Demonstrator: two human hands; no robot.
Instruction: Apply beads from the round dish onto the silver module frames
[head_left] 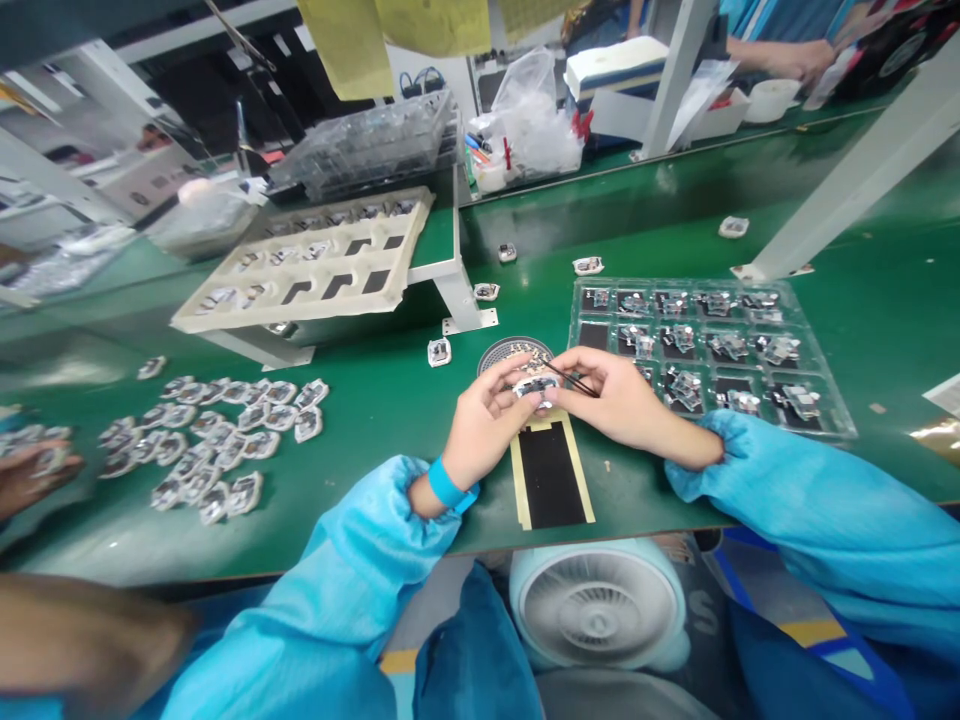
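Observation:
My left hand (484, 415) is closed on a small white-rimmed part (537, 386) with a dark, metallic-looking inside. A pair of dark tweezers (571, 379) lies between the fingers of my right hand (615, 400), their tips over the part. The right thumb also comes up against the part's edge. Just beyond both hands sits a round dish (491, 352) of tiny pieces, partly covered by the fingers. Below the hands, a black pad (555, 478) edged with yellow tape lies on the green table.
Right of my hands lies a clear compartment tray (829, 400) with small assemblies. Many white-rimmed parts (217, 440) cluster at left, near another person's hand (37, 470). A cream tray (300, 310) rests on a raised stand (450, 290). A fan (600, 610) is below the table edge.

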